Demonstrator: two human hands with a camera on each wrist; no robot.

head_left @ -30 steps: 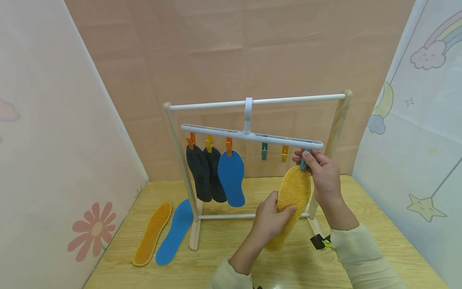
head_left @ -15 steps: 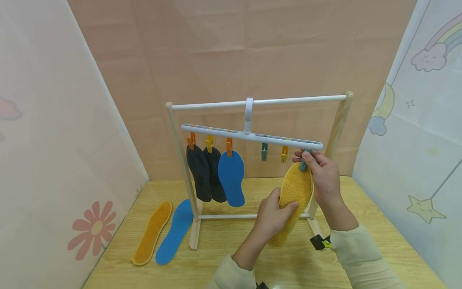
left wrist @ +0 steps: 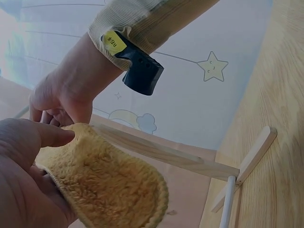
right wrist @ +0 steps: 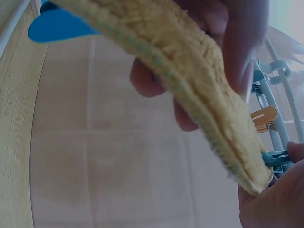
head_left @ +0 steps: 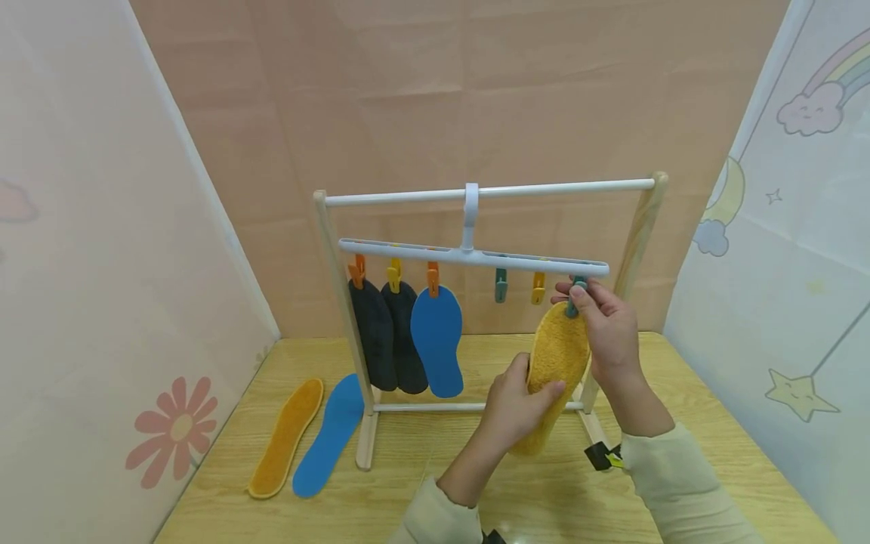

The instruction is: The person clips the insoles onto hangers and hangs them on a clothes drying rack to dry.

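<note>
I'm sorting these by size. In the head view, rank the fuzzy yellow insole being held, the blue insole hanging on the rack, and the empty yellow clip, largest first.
1. Fuzzy yellow insole, though it is nearer the camera and partly hidden by the left hand.
2. Hanging blue insole.
3. Empty yellow clip, by far the smallest.

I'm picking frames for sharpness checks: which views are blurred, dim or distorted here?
Head view: evenly lit and sharp, though the rack bows slightly from the wide lens. Left wrist view: dim, the left hand close and soft. Right wrist view: the yellow insole fills the frame, fingers behind it blurred and dark.
</note>
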